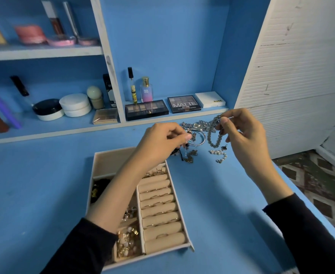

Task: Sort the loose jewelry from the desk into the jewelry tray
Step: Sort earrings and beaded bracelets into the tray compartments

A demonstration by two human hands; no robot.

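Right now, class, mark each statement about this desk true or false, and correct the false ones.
1. The right hand pinches a grey beaded bracelet. True.
2. The pearl bracelet lies in the jewelry tray. False: it lies on the desk, beside the tray.
3. Gold rings sit in the tray's ring rolls. True.
4. The silver watch is worn on a wrist. False: it lies on the desk.
5. The left hand rests flat. False: it pinches a small jewelry piece.
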